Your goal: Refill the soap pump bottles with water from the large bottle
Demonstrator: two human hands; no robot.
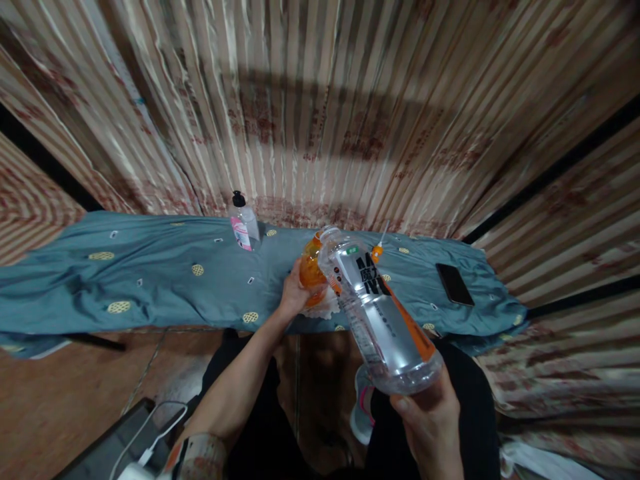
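My right hand (430, 417) grips the base of a large clear plastic bottle (385, 317) with a silver and orange label. The bottle is tilted, its neck pointing up and left toward the mouth of an orange translucent bottle (313, 267). Around that orange bottle my left hand (296, 293) is closed, low on the cloth-covered surface. Whether liquid passes between the two mouths I cannot tell. Something white, like tissue (325, 308), lies under the orange bottle. Behind the large bottle lies an orange pump top (377, 251) with a pale tube.
A clear bottle with a black cap and pink label (241, 223) stands at the back left. A dark phone (455, 285) lies on the right of the blue-green cloth (165, 280). Striped curtains (300, 120) hang close behind. A white cable (160, 433) is at lower left.
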